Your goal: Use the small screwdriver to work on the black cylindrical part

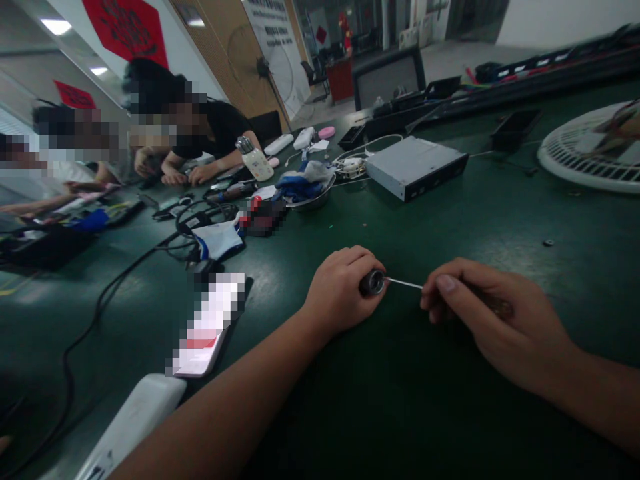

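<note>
Green tabletop [400,233] is covered at the near left by a white casing [143,413], with a lit phone [205,363] lying just beyond it. Farther in, a dark cylinder [367,283] is held low over the table in the left hand [340,287], the fingers wrapped closely around it and its round end left exposed. By the right hand [493,313] a thin-shafted tool [406,283] is held in a narrow grip, its handle mostly covered by the fingers and palm. The shaft is directed at the cylinder's exposed end; whether the rim is merely touched or the inside entered cannot be made out.

The work is judged to be under way rather than finished: piece and tool are both in hand and brought together, and no part is seen coming away. What is left inside the cylinder is hidden. Away to the right, a small ring [549,243] is seen lying apart; its origin cannot be judged.

Beyond, a disc drive [415,163], a blue-and-white cloth [300,183] and a white slatted guard [575,160] are left untouched. Farther off, a co-worker's hands [200,175] are held over the table.
</note>
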Demonstrator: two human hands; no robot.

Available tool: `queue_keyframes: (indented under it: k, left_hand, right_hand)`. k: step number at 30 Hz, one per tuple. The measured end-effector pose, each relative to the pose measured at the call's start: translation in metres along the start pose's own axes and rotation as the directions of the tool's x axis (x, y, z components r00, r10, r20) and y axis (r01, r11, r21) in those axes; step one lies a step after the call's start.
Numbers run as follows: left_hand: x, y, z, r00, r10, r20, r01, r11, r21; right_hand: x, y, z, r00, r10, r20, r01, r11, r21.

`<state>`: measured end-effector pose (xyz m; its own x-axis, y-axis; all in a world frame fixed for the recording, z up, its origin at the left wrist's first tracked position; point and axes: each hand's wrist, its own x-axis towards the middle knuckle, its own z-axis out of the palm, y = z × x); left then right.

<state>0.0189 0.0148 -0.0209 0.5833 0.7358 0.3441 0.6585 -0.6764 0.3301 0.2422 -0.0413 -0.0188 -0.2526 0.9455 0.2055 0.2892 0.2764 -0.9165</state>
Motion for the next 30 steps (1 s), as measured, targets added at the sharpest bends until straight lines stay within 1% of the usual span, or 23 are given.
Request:
queue_keyframes:
  k: [2,5,6,8,10,12,13,15,18,20,22,26,27,28,30]
  left_hand:
    - [0.0003,-0.0003,0.0002,1.000,0.005,-0.006,-0.005,1.000,0.002]
    - [0.0010,-0.0006,0.0007,1.000,0.005,-0.016,-0.005,1.000,0.004]
    - [0.0011,-0.0006,0.0008,1.000,0.003,-0.014,-0.003,1.000,0.005]
    - [0.0010,-0.0005,0.0010,1.000,-0.003,-0.006,0.003,1.000,0.004]
    - [0.0006,-0.0002,0.0008,1.000,-0.008,-0.003,0.008,1.000,0.000]
    - [0.0003,0.0002,0.0004,1.000,-0.013,-0.007,0.013,1.000,-0.003]
    - [0.0003,0.0004,0.0000,1.000,-0.014,-0.009,0.014,1.000,-0.003]
    - [0.0008,0.0006,-0.0004,1.000,-0.013,-0.004,0.013,1.000,-0.002]
    - [0.0020,0.0004,-0.0002,1.000,-0.002,-0.009,0.002,1.000,-0.006]
    - [0.0024,0.0000,0.0004,1.000,0.001,-0.017,-0.001,1.000,-0.005]
    - [0.0022,-0.0001,0.0008,1.000,-0.002,-0.015,0.002,1.000,-0.004]
    - [0.0011,0.0010,0.0002,1.000,-0.006,-0.003,0.006,1.000,-0.013]
    - [0.0010,0.0013,-0.0001,1.000,-0.004,-0.001,0.004,1.000,-0.014]
    - [0.0010,0.0015,-0.0002,1.000,-0.003,-0.001,0.003,1.000,-0.014]
    - [0.0016,0.0016,-0.0002,1.000,-0.001,-0.004,0.001,1.000,-0.013]
  right_hand:
    - [0.0002,-0.0009,-0.0002,0.999,-0.009,0.038,0.009,1.000,0.015]
    - [0.0001,-0.0038,-0.0022,0.989,-0.069,0.131,0.063,0.997,0.050]
    - [0.0000,-0.0045,-0.0028,0.987,-0.083,0.141,0.077,0.996,0.048]
    - [0.0000,-0.0045,-0.0030,0.989,-0.091,0.119,0.090,0.996,0.017]
    - [0.0001,-0.0027,-0.0018,0.996,-0.074,0.046,0.074,0.997,0.004]
    - [0.0003,-0.0004,-0.0001,0.999,-0.043,-0.006,0.043,0.999,0.026]
    - [0.0004,0.0005,0.0004,0.999,-0.031,-0.010,0.032,0.999,0.043]
    - [0.0004,0.0008,0.0002,0.999,-0.019,0.031,0.017,0.999,0.052]
    - [0.0002,-0.0015,-0.0026,0.991,-0.051,0.126,0.045,0.997,0.055]
    - [-0.0002,-0.0033,-0.0044,0.984,-0.072,0.163,0.064,0.996,0.057]
    - [-0.0007,-0.0037,-0.0049,0.986,-0.081,0.147,0.075,0.996,0.041]
    - [-0.0010,-0.0015,-0.0023,0.999,-0.052,0.012,0.052,0.998,0.026]
    - [-0.0010,-0.0009,-0.0017,0.999,-0.037,0.000,0.037,0.999,0.032]
    - [-0.0009,-0.0005,-0.0013,1.000,-0.028,0.005,0.028,0.999,0.038]
    - [-0.0007,-0.0006,-0.0017,0.998,-0.029,0.053,0.027,0.999,0.045]
